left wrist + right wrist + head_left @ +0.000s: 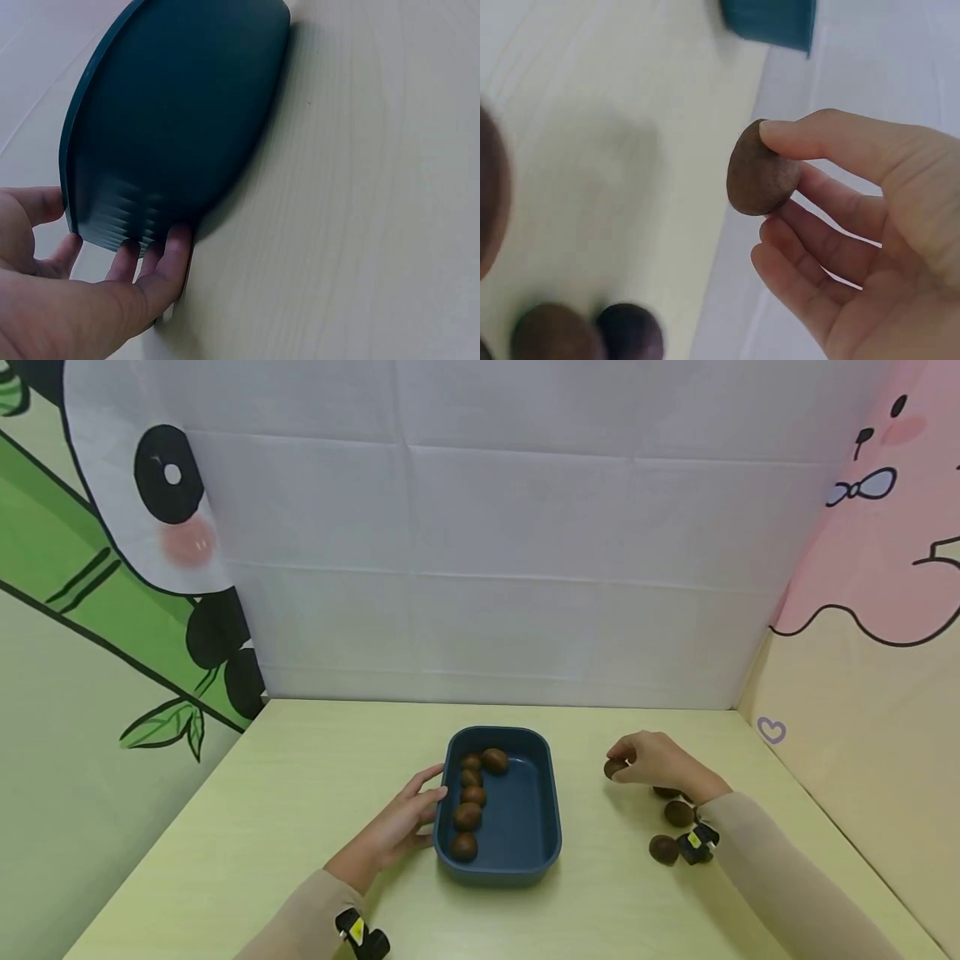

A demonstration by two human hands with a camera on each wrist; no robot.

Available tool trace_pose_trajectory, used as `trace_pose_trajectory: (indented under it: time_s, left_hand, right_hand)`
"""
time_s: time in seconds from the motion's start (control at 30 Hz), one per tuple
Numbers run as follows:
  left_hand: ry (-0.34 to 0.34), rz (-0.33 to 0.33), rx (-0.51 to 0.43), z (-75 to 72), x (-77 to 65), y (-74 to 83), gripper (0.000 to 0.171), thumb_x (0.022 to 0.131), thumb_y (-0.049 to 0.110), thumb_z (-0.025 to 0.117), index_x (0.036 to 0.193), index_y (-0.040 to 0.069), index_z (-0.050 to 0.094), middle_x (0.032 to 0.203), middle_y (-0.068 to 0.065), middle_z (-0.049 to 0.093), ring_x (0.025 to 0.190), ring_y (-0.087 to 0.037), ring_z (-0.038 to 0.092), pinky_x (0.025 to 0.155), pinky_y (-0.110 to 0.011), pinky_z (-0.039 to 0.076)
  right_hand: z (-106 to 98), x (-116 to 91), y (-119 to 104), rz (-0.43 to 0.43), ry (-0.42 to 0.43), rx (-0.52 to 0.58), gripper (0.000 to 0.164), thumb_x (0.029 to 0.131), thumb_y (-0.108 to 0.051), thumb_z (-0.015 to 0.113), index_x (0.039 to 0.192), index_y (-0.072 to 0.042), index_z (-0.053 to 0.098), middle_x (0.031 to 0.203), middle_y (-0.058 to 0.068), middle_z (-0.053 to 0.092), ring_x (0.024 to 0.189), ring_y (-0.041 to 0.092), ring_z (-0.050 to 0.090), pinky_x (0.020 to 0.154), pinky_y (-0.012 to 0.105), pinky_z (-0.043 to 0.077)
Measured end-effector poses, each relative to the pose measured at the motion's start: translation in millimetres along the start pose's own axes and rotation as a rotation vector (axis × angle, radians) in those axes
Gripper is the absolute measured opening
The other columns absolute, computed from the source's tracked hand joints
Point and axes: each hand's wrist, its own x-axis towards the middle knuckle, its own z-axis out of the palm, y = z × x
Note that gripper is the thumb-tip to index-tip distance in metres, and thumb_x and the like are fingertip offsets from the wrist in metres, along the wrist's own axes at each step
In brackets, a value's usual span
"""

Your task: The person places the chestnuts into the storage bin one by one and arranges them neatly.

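Observation:
A dark blue rectangular box stands on the table with several brown egg-shaped pieces lined along its left side. One more of these pieces lies beside the far end of that row. My left hand rests against the box's left wall, its fingertips touching the outer side and rim. Thumb and fingers of my right hand pinch a smooth brown egg-shaped piece, held to the right of the box; the other fingers are loosely bent beneath.
Several more brown pieces lie on the table under and beside my right wrist, partly hidden by it. A white sheet hangs behind the table. Walls with cartoon drawings stand left and right.

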Motion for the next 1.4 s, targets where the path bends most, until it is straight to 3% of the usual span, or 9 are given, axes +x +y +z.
trace_pose_trajectory:
  time_s: [0.47, 0.67, 0.87, 1.03, 1.17, 1.4]
  left_hand:
    - [-0.002, -0.003, 0.004, -0.4, 1.7, -1.1, 0.062, 0.106, 0.035, 0.051, 0.158, 0.023, 0.021, 0.144, -0.023, 0.051, 0.125, -0.03, 0.057, 0.094, -0.052, 0.047]
    - [0.007, -0.001, 0.005, -1.1, 0.6, -0.2, 0.061, 0.106, 0.035, 0.051, 0.158, 0.023, 0.021, 0.141, -0.023, 0.054, 0.125, -0.031, 0.057, 0.094, -0.051, 0.048]
    - [0.004, -0.003, 0.0, -2.6, -1.2, 0.0, 0.063, 0.106, 0.036, 0.05, 0.158, 0.021, 0.019, 0.14, -0.021, 0.055, 0.124, -0.029, 0.057, 0.094, -0.051, 0.048]
    - [-0.005, -0.002, -0.01, -1.6, -1.6, 0.2, 0.062, 0.106, 0.035, 0.05, 0.158, 0.021, 0.019, 0.14, -0.022, 0.055, 0.124, -0.029, 0.057, 0.095, -0.051, 0.047]
    - [0.002, -0.003, -0.01, -0.3, -0.6, -0.2, 0.061, 0.106, 0.034, 0.05, 0.158, 0.022, 0.02, 0.141, -0.022, 0.054, 0.125, -0.031, 0.056, 0.095, -0.052, 0.047]
    - [0.001, -0.007, -0.013, 0.3, 0.4, -0.1, 0.062, 0.105, 0.034, 0.051, 0.158, 0.023, 0.021, 0.142, -0.022, 0.053, 0.127, -0.031, 0.055, 0.095, -0.052, 0.047]
  right_hand:
    - [11, 12, -57, -0.192, 0.037, 0.118, 0.031, 0.089, -0.017, 0.077, 0.118, -0.007, 0.072, 0.105, -0.001, 0.071, 0.1, 0.021, 0.066, 0.089, 0.046, 0.051]
    - [29, 24, -81, -0.288, 0.026, 0.155, 0.032, 0.091, -0.019, 0.075, 0.121, -0.01, 0.071, 0.112, -0.002, 0.069, 0.108, 0.021, 0.064, 0.096, 0.046, 0.049]
    - [52, 42, -97, -0.368, 0.006, 0.127, 0.032, 0.091, -0.02, 0.075, 0.121, -0.009, 0.071, 0.112, -0.002, 0.07, 0.101, 0.016, 0.065, 0.087, 0.04, 0.052]
    - [70, 56, -105, -0.338, 0.004, 0.024, 0.031, 0.089, -0.024, 0.077, 0.118, -0.014, 0.073, 0.109, -0.004, 0.07, 0.087, 0.011, 0.061, 0.075, 0.031, 0.05]
    - [79, 63, -108, -0.275, -0.007, -0.054, 0.032, 0.087, -0.028, 0.079, 0.117, -0.018, 0.074, 0.101, -0.007, 0.07, 0.075, 0.011, 0.054, 0.064, 0.03, 0.045]
    - [88, 70, -111, -0.24, -0.006, -0.101, 0.029, 0.086, -0.027, 0.08, 0.113, -0.016, 0.076, 0.106, -0.002, 0.072, 0.085, 0.012, 0.061, 0.07, 0.035, 0.051]
